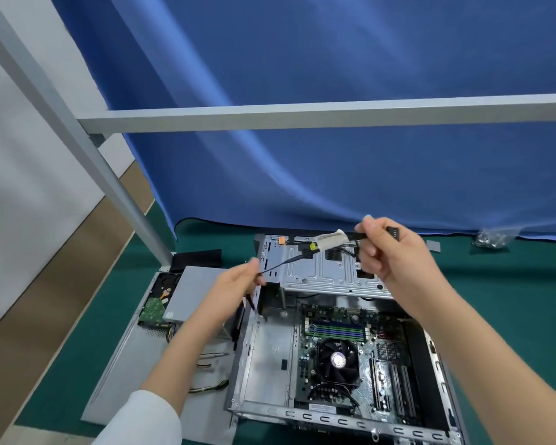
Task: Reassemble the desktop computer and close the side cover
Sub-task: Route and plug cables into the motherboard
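Observation:
An open desktop case lies on its side on the green mat, showing the motherboard with its round CPU fan. A metal drive cage stands raised at the case's far end. Above it I stretch a black cable with a white label. My left hand pinches the cable's lower left end. My right hand grips the upper end, with a black connector poking out past the fingers.
The grey side cover lies flat left of the case, carrying the power supply, a hard drive, a screwdriver and loose wires. A bag of screws sits far right. A grey metal frame bar crosses overhead before a blue curtain.

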Motion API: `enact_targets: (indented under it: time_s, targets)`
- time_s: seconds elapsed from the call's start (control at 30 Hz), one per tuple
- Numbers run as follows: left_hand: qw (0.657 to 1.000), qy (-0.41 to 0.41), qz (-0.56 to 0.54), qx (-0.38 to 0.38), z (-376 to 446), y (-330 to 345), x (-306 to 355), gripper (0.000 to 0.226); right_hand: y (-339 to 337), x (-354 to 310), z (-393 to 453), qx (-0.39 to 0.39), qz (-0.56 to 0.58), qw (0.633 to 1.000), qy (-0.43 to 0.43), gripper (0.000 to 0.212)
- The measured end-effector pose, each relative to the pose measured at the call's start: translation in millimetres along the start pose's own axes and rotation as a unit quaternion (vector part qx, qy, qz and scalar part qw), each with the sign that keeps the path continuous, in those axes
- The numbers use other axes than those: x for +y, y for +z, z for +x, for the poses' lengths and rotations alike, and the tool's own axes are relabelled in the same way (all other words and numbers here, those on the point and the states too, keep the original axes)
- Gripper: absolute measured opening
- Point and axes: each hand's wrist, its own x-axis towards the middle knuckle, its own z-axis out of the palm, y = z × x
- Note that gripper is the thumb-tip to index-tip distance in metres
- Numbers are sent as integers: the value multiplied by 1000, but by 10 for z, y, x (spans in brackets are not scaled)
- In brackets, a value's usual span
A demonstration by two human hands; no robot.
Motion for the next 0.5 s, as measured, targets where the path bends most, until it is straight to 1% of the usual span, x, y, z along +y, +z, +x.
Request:
enact_targets:
  time_s: [0.07,0.1,0.17,0.2,0.23,0.27,0.3,0.33,0.37,0.4,0.43,0.47,0.5]
  targets:
    - [994,-18,-110,23,-1,-37,-46,44,-65,34,-30,-12,22,999,23,22]
    - [984,-10,-175,35,-3,-29,-46,39,-67,77,-52,-31,24,999,37,21]
    - [952,7,-299,58,-20,0,-18,36,-38,182,-99,-56,0,996,63,21]
    - [941,13,-335,57,-34,15,-17,36,-27,231,-118,-54,-22,996,73,21]
    - [941,20,-334,48,-52,30,-16,36,-29,274,-129,-41,-42,995,79,22]
    - [955,20,-292,33,-77,45,-11,35,-44,306,-134,-20,-55,995,81,22]
    - [980,15,-198,17,-96,55,-13,34,-76,332,-134,2,-62,995,82,21]
    - [998,14,-59,2,-106,60,-24,32,-116,353,-132,25,-61,994,84,19]
    - [995,22,91,-12,-106,57,-52,31,-162,369,-127,44,-56,994,85,19]
    - [977,35,209,-27,-101,57,-86,29,-204,379,-124,59,-50,993,84,20]
    - [961,34,270,-40,-101,56,-114,28,-236,390,-121,67,-46,993,81,21]
    - [957,21,285,-51,-100,55,-144,27,-258,402,-119,68,-39,994,79,19]
    - [959,8,276,-61,-101,61,-165,26,-274,416,-118,61,-27,995,77,18]
